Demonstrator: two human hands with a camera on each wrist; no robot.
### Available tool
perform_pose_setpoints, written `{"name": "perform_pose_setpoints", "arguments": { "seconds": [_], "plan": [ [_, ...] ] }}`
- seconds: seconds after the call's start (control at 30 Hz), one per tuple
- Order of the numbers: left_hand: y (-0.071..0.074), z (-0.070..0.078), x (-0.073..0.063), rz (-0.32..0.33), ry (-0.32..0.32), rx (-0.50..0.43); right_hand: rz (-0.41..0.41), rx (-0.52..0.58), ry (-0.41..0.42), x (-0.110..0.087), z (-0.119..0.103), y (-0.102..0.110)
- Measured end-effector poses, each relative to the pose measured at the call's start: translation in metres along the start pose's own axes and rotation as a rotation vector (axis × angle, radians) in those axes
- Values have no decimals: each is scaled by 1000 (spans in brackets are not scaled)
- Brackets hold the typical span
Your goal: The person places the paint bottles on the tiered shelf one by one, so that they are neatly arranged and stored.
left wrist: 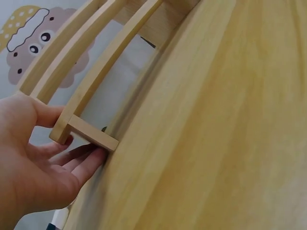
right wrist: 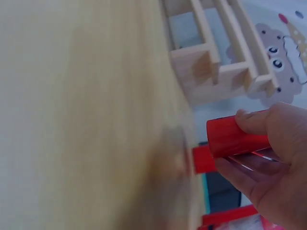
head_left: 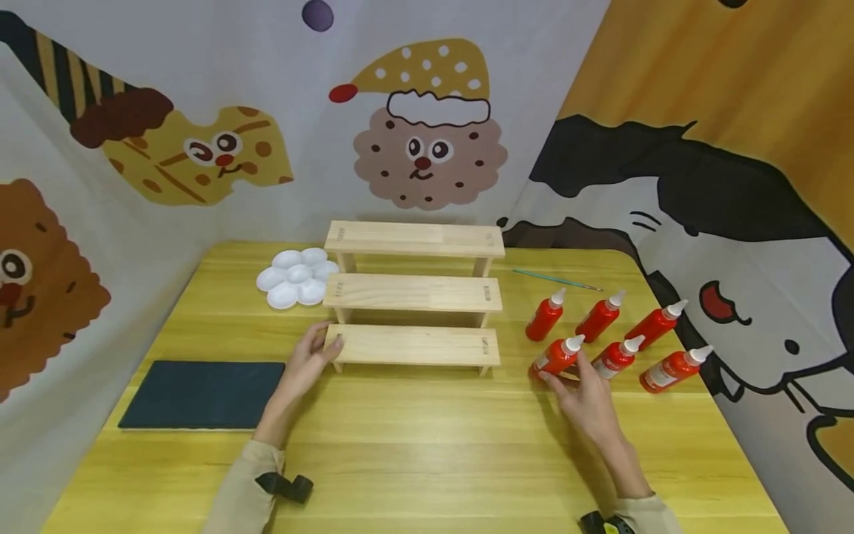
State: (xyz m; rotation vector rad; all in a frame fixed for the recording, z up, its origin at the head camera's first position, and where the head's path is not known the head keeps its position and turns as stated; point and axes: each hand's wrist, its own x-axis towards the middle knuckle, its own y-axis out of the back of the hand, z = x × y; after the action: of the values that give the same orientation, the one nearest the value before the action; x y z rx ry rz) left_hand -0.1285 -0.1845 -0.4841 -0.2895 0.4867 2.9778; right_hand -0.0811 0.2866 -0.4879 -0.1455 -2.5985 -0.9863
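Tabletop (head_left: 414, 452) of yellowish wood lies nearest, with a dark flat board (head_left: 203, 394) at left. The right hand (head_left: 590, 404) pinches 1 red bottle (head_left: 552, 360), right of the rack; the right wrist view suggests its base is off the table. Probably smooth, slightly squeezable plastic, it should be light but slick, so its round body offers a surer hold than the narrow white nozzle (head_left: 574, 343). The left hand (head_left: 307, 363) grips the left end of the lowest shelf (head_left: 410, 345) of the wooden rack (head_left: 414, 293), which seems stiff and fairly light, best held at its ends. Beside and beyond the held bottle stand 5 more red bottles (head_left: 598, 320). Farther back lie a white palette (head_left: 297, 274) and 1 thin brush (head_left: 557, 279).
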Motion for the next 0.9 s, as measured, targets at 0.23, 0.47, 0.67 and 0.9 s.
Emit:
{"name": "perform_pose_setpoints", "arguments": {
  "seconds": [0.23,0.47,0.67,0.9],
  "plan": [
    [-2,-4,-1,-11,17,-43,51,-31,123,13,-26,3],
    [-1,-2,1,-25,10,-64,10,46,168,43,-62,0],
    [-1,0,2,-35,6,-76,-21,103,253,83,-92,-6],
    [-1,-3,2,-48,0,-78,-70,207,293,133,-130,-28]
  ]
}}
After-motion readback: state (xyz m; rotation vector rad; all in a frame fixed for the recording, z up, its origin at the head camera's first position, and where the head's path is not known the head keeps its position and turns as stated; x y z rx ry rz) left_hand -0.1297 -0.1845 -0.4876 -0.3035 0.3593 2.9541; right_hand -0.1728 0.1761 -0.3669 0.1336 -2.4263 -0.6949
